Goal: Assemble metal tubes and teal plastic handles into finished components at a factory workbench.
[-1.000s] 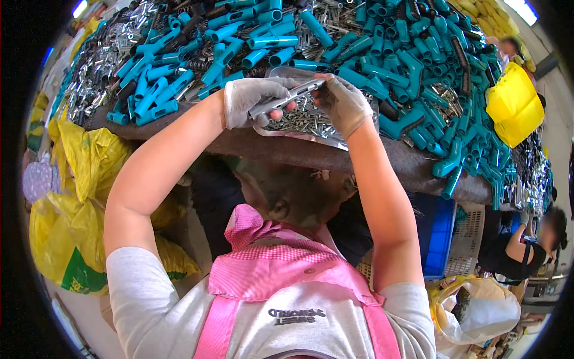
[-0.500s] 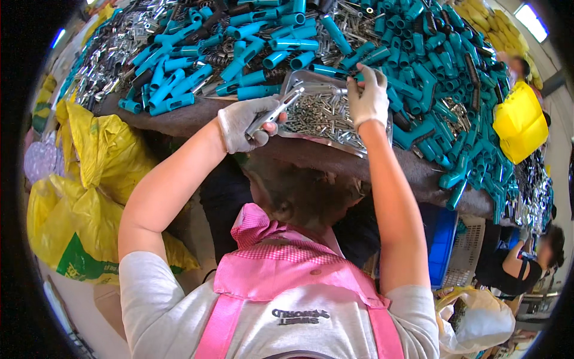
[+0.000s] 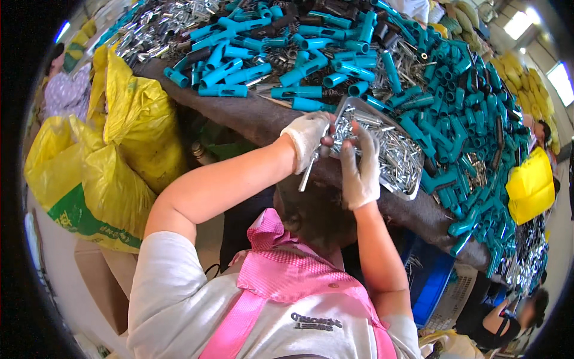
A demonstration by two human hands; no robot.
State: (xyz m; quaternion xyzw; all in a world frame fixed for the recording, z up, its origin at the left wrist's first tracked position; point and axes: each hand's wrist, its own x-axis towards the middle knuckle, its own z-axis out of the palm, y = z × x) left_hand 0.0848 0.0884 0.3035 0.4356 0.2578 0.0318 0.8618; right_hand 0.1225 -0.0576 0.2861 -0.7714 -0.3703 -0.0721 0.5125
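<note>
My left hand [image 3: 308, 137], in a whitish glove with bare fingertips, is closed round a long, narrow silver metal part [image 3: 307, 172]. One end of the part sticks out below the fingers, tilted down toward me. Close on its right is my right hand [image 3: 362, 173], gloved likewise, its thumb and fingers bent toward the upper end of the part. Anything small between those fingertips is too fine to make out. Behind and right of this hand, a metal tray [image 3: 412, 192] full of small silver pins [image 3: 399, 157] rests at the table's edge.
Teal tubular handles [image 3: 233, 91] and loose silver metal pieces [image 3: 164, 27] heap the table beyond my hands. Yellow sacks [image 3: 134, 137] stand at the left. A blue crate [image 3: 431, 281] is below the table at right, near another person [image 3: 499, 323]. A yellow container [image 3: 531, 185] sits far right.
My right hand has left the tray and come beside my left hand. The metal part has turned, its free end now pointing down toward me. The whole view has also shifted.
</note>
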